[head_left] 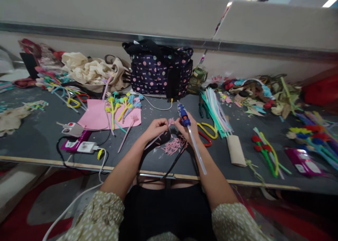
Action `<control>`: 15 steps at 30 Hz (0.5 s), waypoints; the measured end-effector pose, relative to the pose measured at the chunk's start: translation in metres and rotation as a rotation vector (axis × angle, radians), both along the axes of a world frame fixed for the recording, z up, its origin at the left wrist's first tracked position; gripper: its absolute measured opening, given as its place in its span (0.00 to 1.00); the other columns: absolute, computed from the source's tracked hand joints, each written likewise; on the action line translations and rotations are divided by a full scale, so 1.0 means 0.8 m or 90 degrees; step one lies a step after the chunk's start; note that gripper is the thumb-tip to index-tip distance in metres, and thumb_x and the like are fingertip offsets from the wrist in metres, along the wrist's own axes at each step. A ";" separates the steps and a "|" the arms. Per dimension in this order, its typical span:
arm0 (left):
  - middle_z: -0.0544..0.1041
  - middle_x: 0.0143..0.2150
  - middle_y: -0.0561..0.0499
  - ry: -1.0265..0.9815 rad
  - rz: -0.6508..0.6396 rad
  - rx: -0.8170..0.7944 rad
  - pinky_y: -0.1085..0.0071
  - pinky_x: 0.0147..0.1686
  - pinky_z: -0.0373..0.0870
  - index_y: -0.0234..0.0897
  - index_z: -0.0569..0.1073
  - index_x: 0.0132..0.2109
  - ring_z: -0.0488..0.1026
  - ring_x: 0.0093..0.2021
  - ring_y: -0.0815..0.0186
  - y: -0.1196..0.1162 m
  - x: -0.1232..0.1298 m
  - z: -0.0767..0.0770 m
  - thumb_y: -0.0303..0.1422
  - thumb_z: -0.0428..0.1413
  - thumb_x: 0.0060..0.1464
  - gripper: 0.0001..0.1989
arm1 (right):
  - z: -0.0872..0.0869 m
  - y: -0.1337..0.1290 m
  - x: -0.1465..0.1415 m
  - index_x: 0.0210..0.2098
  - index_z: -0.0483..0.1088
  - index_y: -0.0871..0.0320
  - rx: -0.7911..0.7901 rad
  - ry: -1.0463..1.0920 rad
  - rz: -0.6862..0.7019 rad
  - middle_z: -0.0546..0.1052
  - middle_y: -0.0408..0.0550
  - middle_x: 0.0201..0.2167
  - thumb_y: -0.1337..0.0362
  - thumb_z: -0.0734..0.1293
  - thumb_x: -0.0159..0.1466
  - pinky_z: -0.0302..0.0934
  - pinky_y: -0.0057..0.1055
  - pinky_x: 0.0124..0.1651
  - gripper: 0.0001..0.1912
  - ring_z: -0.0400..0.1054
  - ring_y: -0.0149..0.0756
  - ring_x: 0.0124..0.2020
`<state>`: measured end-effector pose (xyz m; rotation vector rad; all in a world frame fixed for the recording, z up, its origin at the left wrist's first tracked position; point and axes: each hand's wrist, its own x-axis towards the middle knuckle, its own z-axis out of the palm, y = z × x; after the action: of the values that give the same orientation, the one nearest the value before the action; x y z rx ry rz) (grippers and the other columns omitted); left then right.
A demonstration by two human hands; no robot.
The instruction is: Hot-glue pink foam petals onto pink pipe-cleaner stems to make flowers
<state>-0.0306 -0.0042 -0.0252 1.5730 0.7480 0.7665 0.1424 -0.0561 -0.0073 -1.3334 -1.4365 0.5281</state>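
One pink-tufted stem (pixel 126 135) left of the left hand (pixel 157 129) looks finished; that hand pinches another stem (pixel 156 139), its blurred tuft (pixel 171 121) perhaps half-built. The right hand (pixel 186 131) grips a blue glue gun (pixel 185 118); loose pink pieces (pixel 172 146) remain between both.

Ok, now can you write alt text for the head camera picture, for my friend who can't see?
A left hand pinches a thin pale stem and a right hand holds a blue glue gun, with a fluffy pink tip between them. Small pink pieces lie nearby on a dark table, and a dotted bag stands behind.
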 end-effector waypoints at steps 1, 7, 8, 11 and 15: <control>0.67 0.23 0.56 0.000 -0.001 0.004 0.76 0.26 0.55 0.34 0.68 0.26 0.61 0.23 0.73 0.000 0.000 0.000 0.30 0.52 0.44 0.04 | 0.000 0.000 0.000 0.32 0.63 0.55 0.001 -0.008 0.013 0.69 0.39 0.26 0.59 0.66 0.57 0.59 0.29 0.34 0.08 0.64 0.31 0.26; 0.67 0.23 0.56 0.006 0.000 0.004 0.76 0.26 0.55 0.34 0.67 0.26 0.60 0.24 0.73 -0.001 0.000 0.002 0.31 0.52 0.44 0.04 | 0.000 -0.001 0.004 0.32 0.64 0.56 0.001 -0.033 0.036 0.67 0.38 0.25 0.60 0.67 0.57 0.58 0.28 0.31 0.08 0.61 0.29 0.24; 0.67 0.23 0.56 0.006 -0.001 0.002 0.76 0.26 0.55 0.34 0.67 0.27 0.60 0.24 0.73 -0.001 0.000 0.002 0.31 0.52 0.44 0.04 | 0.000 -0.001 0.004 0.32 0.64 0.56 0.000 -0.036 0.036 0.67 0.38 0.25 0.60 0.67 0.57 0.58 0.27 0.31 0.08 0.61 0.29 0.24; 0.67 0.23 0.56 0.005 -0.001 -0.003 0.76 0.25 0.55 0.34 0.67 0.27 0.60 0.23 0.73 0.000 0.000 0.001 0.31 0.52 0.44 0.04 | 0.000 0.000 0.004 0.32 0.64 0.56 -0.006 -0.047 0.035 0.68 0.39 0.25 0.60 0.67 0.57 0.58 0.28 0.31 0.08 0.62 0.30 0.25; 0.67 0.22 0.57 0.003 0.004 0.002 0.76 0.25 0.55 0.34 0.66 0.27 0.59 0.22 0.74 0.000 -0.001 0.000 0.31 0.52 0.44 0.04 | 0.000 0.000 0.004 0.32 0.64 0.56 -0.011 -0.052 0.033 0.69 0.39 0.26 0.59 0.67 0.56 0.58 0.28 0.31 0.09 0.63 0.30 0.25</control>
<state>-0.0311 -0.0043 -0.0251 1.5768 0.7554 0.7686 0.1453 -0.0563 -0.0075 -1.3478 -1.5396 0.5263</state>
